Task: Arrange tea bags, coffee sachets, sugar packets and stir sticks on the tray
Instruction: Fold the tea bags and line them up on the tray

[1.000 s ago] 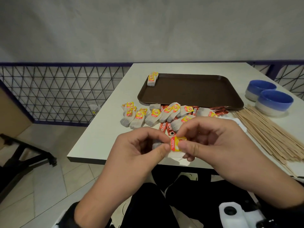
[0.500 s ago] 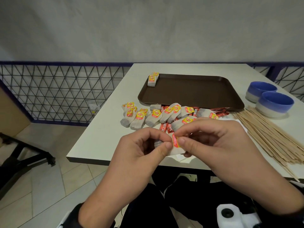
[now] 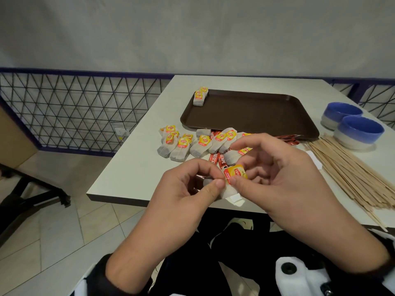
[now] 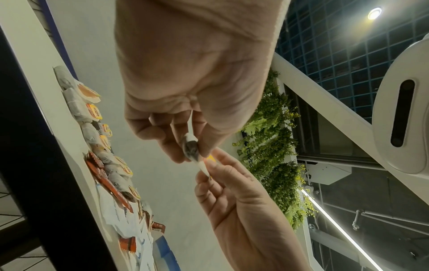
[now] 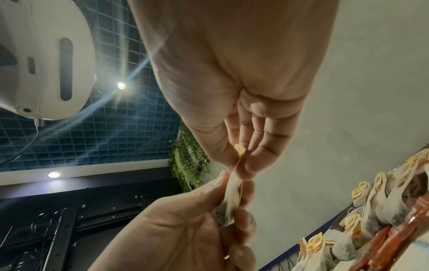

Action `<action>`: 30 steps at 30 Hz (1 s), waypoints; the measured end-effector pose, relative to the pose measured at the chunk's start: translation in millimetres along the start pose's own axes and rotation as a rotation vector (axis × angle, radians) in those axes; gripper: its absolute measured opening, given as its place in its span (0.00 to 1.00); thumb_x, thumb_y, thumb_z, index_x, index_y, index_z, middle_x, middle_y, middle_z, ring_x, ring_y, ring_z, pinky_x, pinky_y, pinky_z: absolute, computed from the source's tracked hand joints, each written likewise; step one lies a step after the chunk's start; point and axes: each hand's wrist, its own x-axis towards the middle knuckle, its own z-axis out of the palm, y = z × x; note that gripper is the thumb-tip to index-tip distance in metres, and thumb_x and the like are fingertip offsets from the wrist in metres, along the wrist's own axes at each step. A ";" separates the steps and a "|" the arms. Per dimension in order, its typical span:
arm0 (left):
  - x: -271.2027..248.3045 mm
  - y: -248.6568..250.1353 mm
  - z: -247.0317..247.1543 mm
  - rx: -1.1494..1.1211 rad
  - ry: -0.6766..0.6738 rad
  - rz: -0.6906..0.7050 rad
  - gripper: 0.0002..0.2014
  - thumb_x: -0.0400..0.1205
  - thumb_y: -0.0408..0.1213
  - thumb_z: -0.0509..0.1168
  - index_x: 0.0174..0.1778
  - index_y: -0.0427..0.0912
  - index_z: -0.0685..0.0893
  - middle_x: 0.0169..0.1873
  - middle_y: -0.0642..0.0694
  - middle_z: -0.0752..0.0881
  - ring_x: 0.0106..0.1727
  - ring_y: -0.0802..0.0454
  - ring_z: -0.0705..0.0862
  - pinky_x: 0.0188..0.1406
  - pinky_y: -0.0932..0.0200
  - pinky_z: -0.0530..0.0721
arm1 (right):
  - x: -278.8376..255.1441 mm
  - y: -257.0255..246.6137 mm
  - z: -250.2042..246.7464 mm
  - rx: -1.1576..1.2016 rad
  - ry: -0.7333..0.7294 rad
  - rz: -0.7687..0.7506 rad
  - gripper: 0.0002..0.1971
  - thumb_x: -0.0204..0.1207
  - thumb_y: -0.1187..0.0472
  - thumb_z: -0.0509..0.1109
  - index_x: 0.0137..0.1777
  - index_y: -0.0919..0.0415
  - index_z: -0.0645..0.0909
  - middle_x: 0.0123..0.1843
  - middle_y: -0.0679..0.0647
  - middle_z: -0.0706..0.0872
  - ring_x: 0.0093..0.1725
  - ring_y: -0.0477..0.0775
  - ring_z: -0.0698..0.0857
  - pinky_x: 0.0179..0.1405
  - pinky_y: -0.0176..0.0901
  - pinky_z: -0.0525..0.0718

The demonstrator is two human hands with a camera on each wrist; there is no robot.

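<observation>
Tea-bag stage, one unit in hand: left hand pinches the pouch of a tea bag between thumb and forefinger, right hand pinches its yellow tag, other fingers of that hand loosely spread; both are clamped on the same bag, held in the air off the near edge of the worktop, well short of the tray. My read: the tag and string are being tidied against the pouch before placement. Next move needs the tag kept flat on the pouch, then a carry over the loose pile to the tray's far-left corner, setting it down beside the placed tea bags without knocking them. Tray contents: only that small stack, at least two bags, leaning at the far-left rim; the remainder of the tray floor shows bare. So the task looks early. Loose tea bags lie on the worktop just off the tray's near-left edge, red coffee sachets mixed in under them and along the tray's near rim. Stir sticks fan out off the tray's near-right corner. White sugar packets sit partly hidden under the hands. Two blue bowls stand right of the tray; can't see anything inside them from this angle.
</observation>
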 end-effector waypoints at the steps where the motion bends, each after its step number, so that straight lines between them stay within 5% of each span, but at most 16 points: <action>1: -0.1 -0.2 0.1 0.006 -0.004 -0.013 0.04 0.77 0.43 0.70 0.44 0.51 0.89 0.40 0.46 0.89 0.47 0.37 0.85 0.53 0.30 0.86 | 0.1 0.6 0.5 -0.017 -0.002 0.000 0.22 0.73 0.69 0.82 0.57 0.41 0.85 0.42 0.50 0.87 0.35 0.48 0.85 0.36 0.42 0.84; 7: -2.6 -0.4 1.4 0.012 -0.023 -0.018 0.04 0.78 0.43 0.70 0.45 0.52 0.89 0.42 0.48 0.89 0.48 0.40 0.87 0.55 0.32 0.87 | 0.2 0.3 4.3 -0.119 0.007 -0.011 0.22 0.72 0.68 0.81 0.57 0.41 0.85 0.42 0.48 0.87 0.36 0.49 0.85 0.36 0.47 0.87; 17: -5.0 -5.0 -2.9 -0.059 -0.003 -0.037 0.03 0.83 0.34 0.72 0.46 0.45 0.90 0.39 0.43 0.90 0.40 0.55 0.85 0.47 0.51 0.88 | 6.1 -7.0 8.0 -0.296 -0.063 -0.091 0.24 0.73 0.65 0.80 0.62 0.38 0.83 0.44 0.44 0.84 0.41 0.53 0.85 0.37 0.55 0.88; 24: -2.5 -3.5 -10.0 -0.187 0.052 -0.030 0.03 0.80 0.30 0.72 0.45 0.40 0.91 0.40 0.33 0.89 0.36 0.52 0.84 0.37 0.63 0.86 | 19.7 -16.7 5.5 -0.236 -0.180 -0.088 0.28 0.73 0.68 0.81 0.64 0.35 0.81 0.47 0.49 0.85 0.39 0.55 0.86 0.40 0.60 0.88; 30: -3.0 0.4 -15.7 -0.280 0.087 -0.002 0.04 0.77 0.36 0.75 0.42 0.40 0.89 0.30 0.40 0.87 0.29 0.48 0.84 0.33 0.62 0.84 | 29.4 -21.9 6.5 -0.182 -0.262 -0.061 0.30 0.73 0.70 0.82 0.64 0.34 0.82 0.49 0.50 0.85 0.40 0.60 0.86 0.41 0.62 0.90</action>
